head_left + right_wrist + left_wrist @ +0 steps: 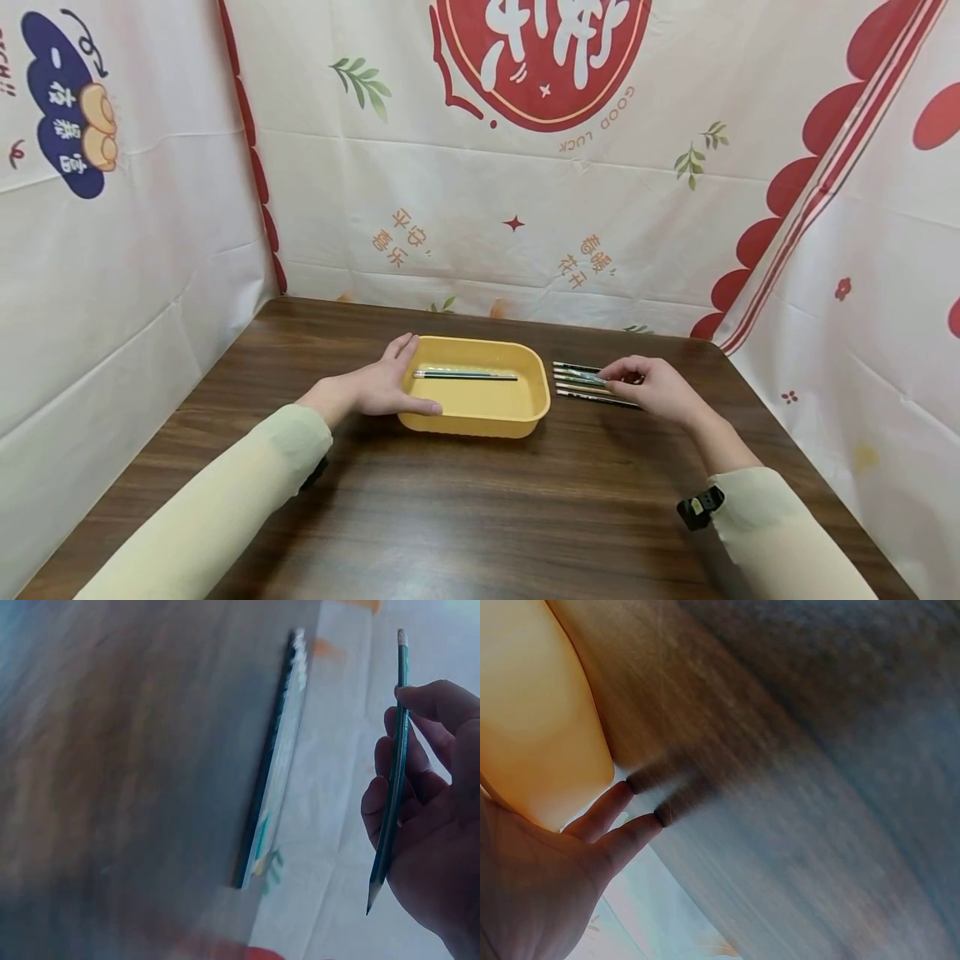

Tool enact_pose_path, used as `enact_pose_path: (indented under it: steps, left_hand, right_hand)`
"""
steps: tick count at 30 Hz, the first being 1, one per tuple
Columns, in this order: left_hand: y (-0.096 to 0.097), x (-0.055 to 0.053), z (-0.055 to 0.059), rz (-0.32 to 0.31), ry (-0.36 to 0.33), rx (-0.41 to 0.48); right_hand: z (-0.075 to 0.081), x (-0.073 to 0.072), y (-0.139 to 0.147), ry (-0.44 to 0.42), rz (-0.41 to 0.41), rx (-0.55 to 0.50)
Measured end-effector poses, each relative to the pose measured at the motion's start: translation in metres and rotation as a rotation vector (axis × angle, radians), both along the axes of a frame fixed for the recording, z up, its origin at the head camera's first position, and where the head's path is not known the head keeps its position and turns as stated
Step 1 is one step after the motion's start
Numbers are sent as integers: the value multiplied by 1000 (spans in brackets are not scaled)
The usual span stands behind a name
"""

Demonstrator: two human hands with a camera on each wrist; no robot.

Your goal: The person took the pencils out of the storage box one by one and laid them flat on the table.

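Observation:
A yellow plastic basket (480,427) stands on the table, with at least one dark green pencil (465,377) lying crosswise inside. My left hand (386,387) rests on the basket's left end, thumb over the near side and fingers spread toward the far corner. In the left wrist view, two straight fingers (634,836) reach past the basket's wall. To the right of the basket, my right hand (660,390) pinches a green pencil (396,765) with a white eraser between thumb and fingers. Beneath it several pencils (592,398) lie side by side, their right ends partly hidden by the hand.
The dark wood-grain table (480,508) carries all of this. A printed white cloth (465,192) hangs behind the table and along both sides. Black straps with a small device (701,507) sit at the wrists, by the pale sleeves.

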State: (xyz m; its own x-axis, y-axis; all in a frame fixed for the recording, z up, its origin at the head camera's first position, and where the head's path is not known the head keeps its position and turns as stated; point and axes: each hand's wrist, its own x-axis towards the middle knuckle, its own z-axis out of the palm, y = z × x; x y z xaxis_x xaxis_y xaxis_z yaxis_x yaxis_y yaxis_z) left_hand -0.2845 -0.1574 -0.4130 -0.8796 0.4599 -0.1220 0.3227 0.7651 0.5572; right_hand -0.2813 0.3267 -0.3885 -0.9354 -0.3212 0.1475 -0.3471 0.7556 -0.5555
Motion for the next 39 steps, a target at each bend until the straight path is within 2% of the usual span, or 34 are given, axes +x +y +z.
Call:
enact_pose_path:
  steps: [7,13,21,33,39]
  left_hand:
    - [0,1,1,-1,-2,-2]
    - [1,3,1,-2,-4,-4]
    - [0,1,0,-5,1,-3]
    - [0,2,0,-2,-4,-2]
    - [0,2,0,-2,-2,-2]
  right_hand:
    - [-21,-7,13,-88,15,45]
    - [-32,-11,11,-89,67,130]
    - [-33,-12,-1,-31,101,238]
    - [-34,-16,-14,-17,85,270]
    - [-36,-19,-15,-38,62,278]
